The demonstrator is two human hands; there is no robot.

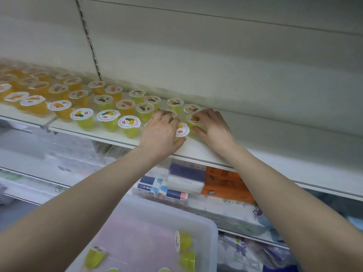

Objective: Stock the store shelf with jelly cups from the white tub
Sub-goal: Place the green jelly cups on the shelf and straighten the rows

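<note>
white shelf (196,149) | yellow-green jelly cups (129,125) upright in rows | orange jelly cups (60,108) at left

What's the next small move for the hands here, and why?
Probably let go and reach down to the white tub. The left hand and right hand each grip a yellow jelly cup already standing on the shelf, and more cups lie in the tub.

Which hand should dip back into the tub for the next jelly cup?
Left, probably. The left hand lies above the white tub; the right hand is further right, fingers on a cup.
</note>
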